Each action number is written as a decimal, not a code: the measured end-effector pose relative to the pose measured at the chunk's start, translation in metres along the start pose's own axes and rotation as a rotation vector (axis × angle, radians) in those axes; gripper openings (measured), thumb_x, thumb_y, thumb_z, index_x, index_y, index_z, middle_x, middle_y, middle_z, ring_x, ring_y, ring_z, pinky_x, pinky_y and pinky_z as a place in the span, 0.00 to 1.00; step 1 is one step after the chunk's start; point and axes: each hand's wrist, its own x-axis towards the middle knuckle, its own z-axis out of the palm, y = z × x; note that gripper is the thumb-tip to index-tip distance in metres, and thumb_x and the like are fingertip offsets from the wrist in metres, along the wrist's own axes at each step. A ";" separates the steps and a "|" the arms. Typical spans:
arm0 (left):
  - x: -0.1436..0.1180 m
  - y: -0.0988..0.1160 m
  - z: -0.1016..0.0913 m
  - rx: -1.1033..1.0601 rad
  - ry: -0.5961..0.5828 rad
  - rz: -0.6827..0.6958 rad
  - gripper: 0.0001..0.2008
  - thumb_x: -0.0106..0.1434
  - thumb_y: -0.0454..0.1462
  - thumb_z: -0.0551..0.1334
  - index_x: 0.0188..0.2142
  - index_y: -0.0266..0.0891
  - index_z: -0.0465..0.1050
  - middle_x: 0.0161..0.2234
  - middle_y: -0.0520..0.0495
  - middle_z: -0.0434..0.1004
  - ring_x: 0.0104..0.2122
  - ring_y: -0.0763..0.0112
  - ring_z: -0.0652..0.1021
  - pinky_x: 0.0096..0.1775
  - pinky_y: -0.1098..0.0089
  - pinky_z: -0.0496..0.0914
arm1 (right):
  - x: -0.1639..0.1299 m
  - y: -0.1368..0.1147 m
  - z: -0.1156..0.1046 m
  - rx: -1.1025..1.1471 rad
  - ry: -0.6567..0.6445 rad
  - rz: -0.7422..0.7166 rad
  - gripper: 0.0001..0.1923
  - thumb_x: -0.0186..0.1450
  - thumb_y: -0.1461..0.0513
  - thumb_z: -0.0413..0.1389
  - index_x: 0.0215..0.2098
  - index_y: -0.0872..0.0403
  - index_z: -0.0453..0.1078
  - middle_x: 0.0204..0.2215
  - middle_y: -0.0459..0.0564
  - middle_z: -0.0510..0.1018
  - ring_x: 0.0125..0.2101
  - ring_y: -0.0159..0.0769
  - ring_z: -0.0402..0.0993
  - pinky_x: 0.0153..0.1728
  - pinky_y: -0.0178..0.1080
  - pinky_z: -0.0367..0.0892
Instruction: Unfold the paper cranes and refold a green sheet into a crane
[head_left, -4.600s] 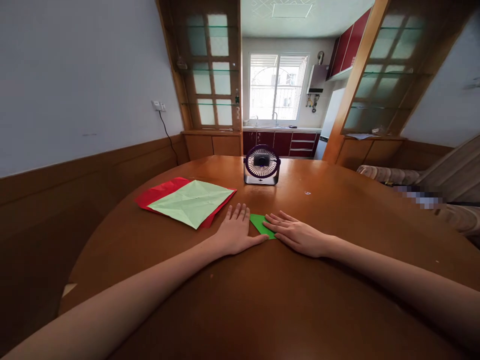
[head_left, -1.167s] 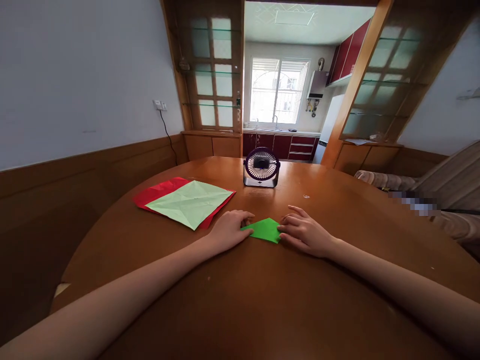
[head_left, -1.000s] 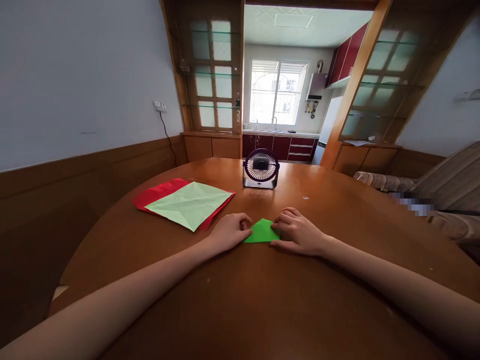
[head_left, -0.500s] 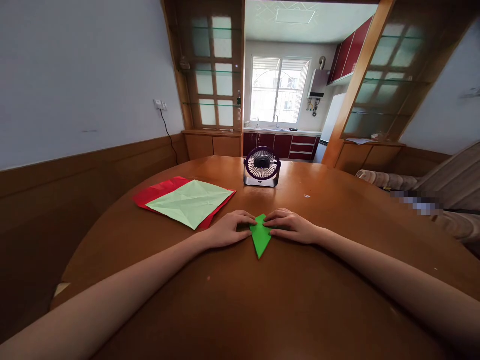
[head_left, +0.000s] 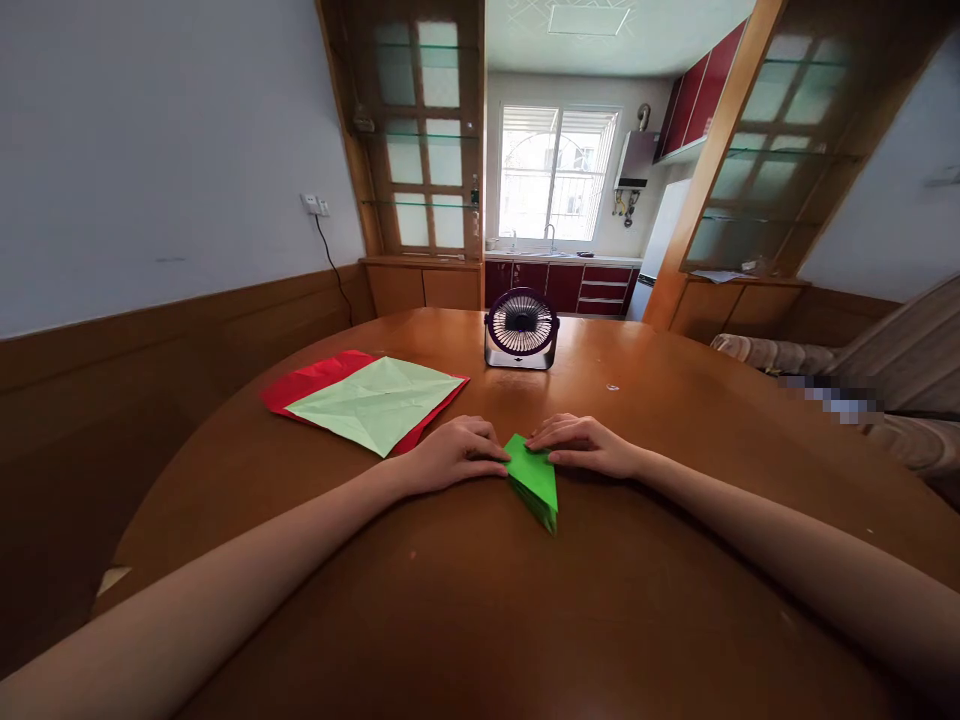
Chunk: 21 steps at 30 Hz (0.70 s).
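Note:
A bright green folded paper (head_left: 534, 475) lies between my hands on the brown table, its layers fanned slightly apart along the lower left edge and its point toward me. My left hand (head_left: 461, 453) pinches its left corner between thumb and fingers. On the other side, my right hand (head_left: 587, 445) holds the upper right edge, with the fingertips on top and the thumb close against the side. The undersides of the fingers are hidden.
To the left lie a pale green creased sheet (head_left: 379, 400) and red paper (head_left: 311, 378) beneath it. A small dark fan (head_left: 521, 325) stands beyond my hands on the round table (head_left: 480, 620). A tiny white scrap (head_left: 613, 387) lies right of the fan.
The green paper has turned, its point swinging to the right, and its layered edge now shows. My left fingers have drawn in to its left corner; the right hand has stayed near the top.

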 end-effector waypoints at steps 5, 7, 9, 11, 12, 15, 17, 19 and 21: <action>-0.001 0.000 -0.001 -0.090 0.005 -0.032 0.14 0.64 0.47 0.62 0.44 0.45 0.79 0.39 0.44 0.78 0.42 0.65 0.75 0.46 0.64 0.68 | -0.003 0.002 -0.002 0.024 -0.012 0.054 0.16 0.68 0.57 0.56 0.53 0.51 0.72 0.46 0.54 0.78 0.50 0.38 0.71 0.52 0.49 0.66; -0.001 0.002 -0.002 -0.112 0.005 -0.048 0.14 0.64 0.47 0.62 0.43 0.45 0.80 0.40 0.44 0.78 0.42 0.65 0.75 0.47 0.63 0.68 | -0.004 0.001 -0.002 0.024 -0.015 0.069 0.17 0.67 0.57 0.56 0.53 0.51 0.72 0.47 0.55 0.78 0.50 0.39 0.70 0.52 0.49 0.66; -0.001 0.004 -0.003 -0.125 0.006 -0.051 0.13 0.64 0.46 0.62 0.42 0.44 0.80 0.40 0.44 0.78 0.42 0.65 0.76 0.47 0.64 0.68 | -0.004 0.001 -0.002 0.013 -0.015 0.074 0.18 0.66 0.57 0.58 0.53 0.51 0.71 0.46 0.55 0.78 0.50 0.39 0.70 0.52 0.49 0.66; 0.000 0.005 -0.004 -0.113 0.001 -0.036 0.13 0.66 0.45 0.60 0.41 0.43 0.80 0.39 0.44 0.78 0.42 0.66 0.76 0.47 0.64 0.68 | -0.003 0.002 -0.002 0.009 -0.013 0.067 0.18 0.65 0.57 0.59 0.53 0.51 0.71 0.46 0.54 0.78 0.49 0.39 0.71 0.52 0.49 0.66; 0.000 0.005 -0.005 -0.096 -0.005 -0.022 0.13 0.67 0.45 0.59 0.40 0.42 0.80 0.39 0.43 0.79 0.42 0.66 0.76 0.46 0.65 0.68 | -0.003 0.002 -0.002 0.013 -0.014 0.063 0.19 0.65 0.58 0.59 0.53 0.51 0.71 0.46 0.54 0.78 0.49 0.39 0.71 0.52 0.49 0.66; 0.001 0.007 -0.005 0.005 -0.012 0.007 0.16 0.70 0.43 0.54 0.38 0.40 0.79 0.38 0.44 0.79 0.40 0.66 0.76 0.47 0.65 0.67 | -0.003 0.003 -0.004 0.048 -0.032 0.071 0.20 0.64 0.58 0.60 0.54 0.51 0.71 0.47 0.55 0.77 0.49 0.39 0.71 0.53 0.49 0.65; 0.001 0.008 -0.004 0.083 0.000 0.009 0.16 0.70 0.42 0.52 0.38 0.40 0.77 0.38 0.45 0.79 0.39 0.67 0.76 0.49 0.64 0.66 | -0.003 0.005 -0.005 0.079 -0.043 0.093 0.22 0.63 0.57 0.61 0.55 0.51 0.70 0.48 0.54 0.77 0.49 0.38 0.71 0.53 0.49 0.65; 0.001 0.009 -0.002 0.143 0.023 0.000 0.14 0.70 0.40 0.52 0.38 0.40 0.76 0.37 0.46 0.79 0.38 0.67 0.76 0.49 0.63 0.65 | -0.003 0.006 -0.004 0.104 -0.031 0.113 0.21 0.63 0.57 0.61 0.54 0.50 0.71 0.48 0.54 0.76 0.49 0.38 0.71 0.53 0.48 0.65; 0.001 0.010 0.000 0.191 0.053 -0.020 0.13 0.68 0.39 0.52 0.35 0.39 0.74 0.36 0.47 0.78 0.38 0.67 0.76 0.49 0.63 0.65 | -0.004 0.008 -0.001 0.115 0.005 0.133 0.18 0.63 0.56 0.61 0.51 0.51 0.73 0.47 0.53 0.76 0.48 0.38 0.71 0.53 0.48 0.66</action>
